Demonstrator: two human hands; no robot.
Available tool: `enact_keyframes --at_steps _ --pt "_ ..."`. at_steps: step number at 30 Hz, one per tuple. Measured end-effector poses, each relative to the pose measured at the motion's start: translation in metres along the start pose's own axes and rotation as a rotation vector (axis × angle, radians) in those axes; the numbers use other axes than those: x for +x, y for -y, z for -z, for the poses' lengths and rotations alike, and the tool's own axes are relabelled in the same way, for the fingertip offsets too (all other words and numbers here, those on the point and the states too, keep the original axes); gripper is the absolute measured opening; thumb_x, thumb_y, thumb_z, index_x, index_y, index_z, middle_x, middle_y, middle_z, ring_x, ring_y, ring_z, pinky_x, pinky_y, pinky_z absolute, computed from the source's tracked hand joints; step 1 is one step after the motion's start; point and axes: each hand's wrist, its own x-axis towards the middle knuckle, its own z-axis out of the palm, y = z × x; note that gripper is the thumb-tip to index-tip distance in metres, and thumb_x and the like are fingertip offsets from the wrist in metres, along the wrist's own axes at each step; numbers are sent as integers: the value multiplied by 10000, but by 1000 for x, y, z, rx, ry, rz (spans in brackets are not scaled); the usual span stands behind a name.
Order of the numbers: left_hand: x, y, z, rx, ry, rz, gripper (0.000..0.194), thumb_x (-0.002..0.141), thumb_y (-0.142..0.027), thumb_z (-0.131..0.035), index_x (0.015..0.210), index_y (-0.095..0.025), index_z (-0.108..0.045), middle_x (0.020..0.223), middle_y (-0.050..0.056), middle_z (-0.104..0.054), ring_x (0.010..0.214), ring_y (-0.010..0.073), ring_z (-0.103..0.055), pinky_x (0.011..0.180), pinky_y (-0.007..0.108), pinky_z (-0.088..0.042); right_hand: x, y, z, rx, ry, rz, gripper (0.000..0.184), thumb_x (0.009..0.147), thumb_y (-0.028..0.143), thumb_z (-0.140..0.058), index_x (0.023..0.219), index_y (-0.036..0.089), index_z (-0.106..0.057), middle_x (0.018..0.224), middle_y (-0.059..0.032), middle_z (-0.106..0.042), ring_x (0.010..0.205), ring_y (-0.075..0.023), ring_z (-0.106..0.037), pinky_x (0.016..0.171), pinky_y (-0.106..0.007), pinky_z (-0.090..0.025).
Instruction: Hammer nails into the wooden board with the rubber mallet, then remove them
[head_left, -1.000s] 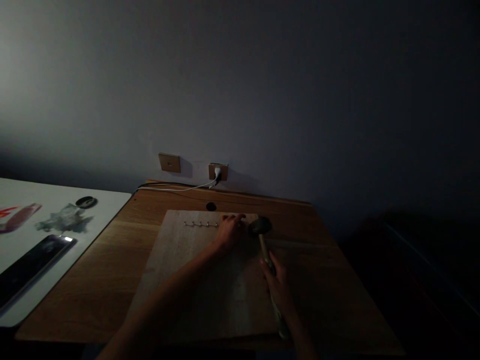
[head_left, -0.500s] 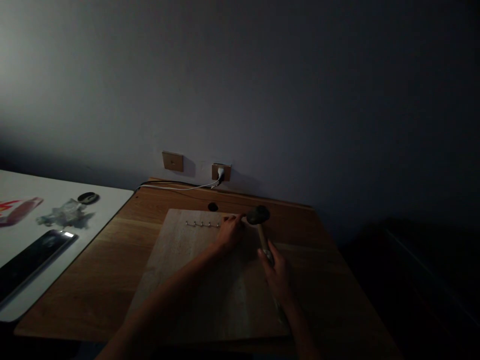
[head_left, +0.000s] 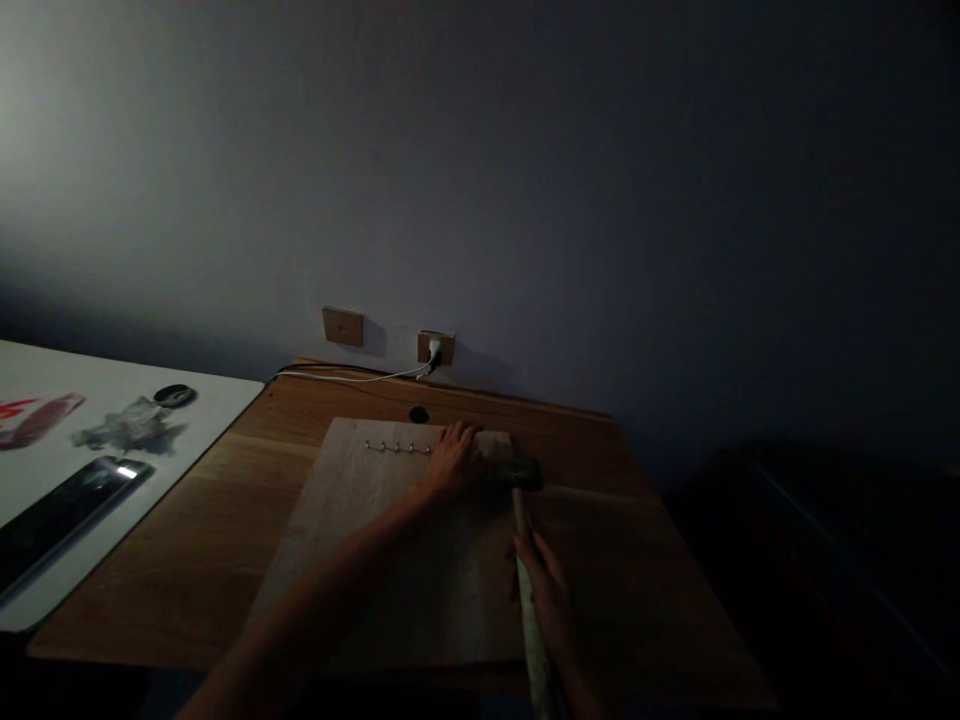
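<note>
A hammer [head_left: 519,475] with a dark head and pale handle is in my right hand [head_left: 546,585], whose fingers wrap round the handle. Its head is over the right side of a wooden board [head_left: 375,550], just right of my left hand [head_left: 452,460]. My left hand is at the board's far edge with its fingers bent and drawn together; whatever lies between the fingertips is hidden in the dim light. Left of that hand, several small metal nails [head_left: 397,447] stand in a row in the board.
The board lies on a brown wooden table [head_left: 195,560] against the wall. At left, a white table [head_left: 225,390] holds a phone-like dark device [head_left: 67,520], a crumpled plastic bag [head_left: 135,425], a round dark object [head_left: 175,396] and a red-and-white packet [head_left: 37,418]. A plugged socket [head_left: 442,347] has trailing cables.
The hammer and my right hand have come lower and nearer to me, and more of the handle shows. My left hand has shifted slightly left, its fingers changing position. The view has moved a little.
</note>
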Motion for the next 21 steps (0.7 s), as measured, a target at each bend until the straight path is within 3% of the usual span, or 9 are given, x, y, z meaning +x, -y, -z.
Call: enact_keyframes --at_steps 4,6,8,11,13,17,21 --pt "-5 -3 2 -104 -212 -68 343 842 -109 -544 1167 -207 -588 1157 79 -619 1105 240 -564 975 407 -478 -15 -14 -12 -44 5 -91 710 708 815 -592 1068 208 -670 636 -9 -665 551 -212 -638 495 -300 -505" --pt "-9 -7 11 -131 -290 -80 324 842 -89 -515 1135 -204 -589 1122 74 -621 1082 227 -575 952 390 -497 -18 -16 -18 -151 3 7 722 781 768 -561 1224 205 -654 928 -96 -763 856 -289 -732 700 -366 -581" --pt "-17 -11 27 -125 -336 -75 308 855 -103 -503 1135 -207 -579 1119 75 -624 1080 222 -586 947 384 -509 -19 -18 -23 -255 -5 167 771 827 714 -560 1393 191 -568 1325 -151 -671 1251 -336 -615 982 -432 -528" --pt "-39 -12 64 -34 -309 -14 311 901 -158 -480 1196 -225 -550 1155 77 -630 1087 219 -602 956 381 -520 -14 -26 -33 -359 -2 362 922 848 685 -572 1568 159 -338 1590 -156 -414 1480 -341 -364 1155 -504 -383" --pt "-61 -3 91 77 -253 13 323 924 -222 -478 1242 -230 -536 1180 80 -628 1111 231 -606 965 393 -525 -8 -33 -41 -411 48 455 893 875 656 -568 1581 171 -317 1600 -141 -402 1482 -328 -365 1158 -498 -386" --pt "-120 38 140 305 -146 96 340 939 -355 -485 1255 -256 -563 1290 85 -587 1166 260 -608 1002 444 -518 -2 -40 -57 -510 152 517 624 937 613 -507 1390 196 -606 1354 -146 -667 1260 -323 -625 1010 -438 -533" --pt "-181 80 173 548 -182 319 323 926 -409 -469 1152 -244 -629 1288 106 -611 1119 316 -642 939 515 -541 -10 -30 -54 -673 131 575 547 947 608 -508 1318 246 -680 1053 -140 -786 954 -323 -753 808 -403 -600"
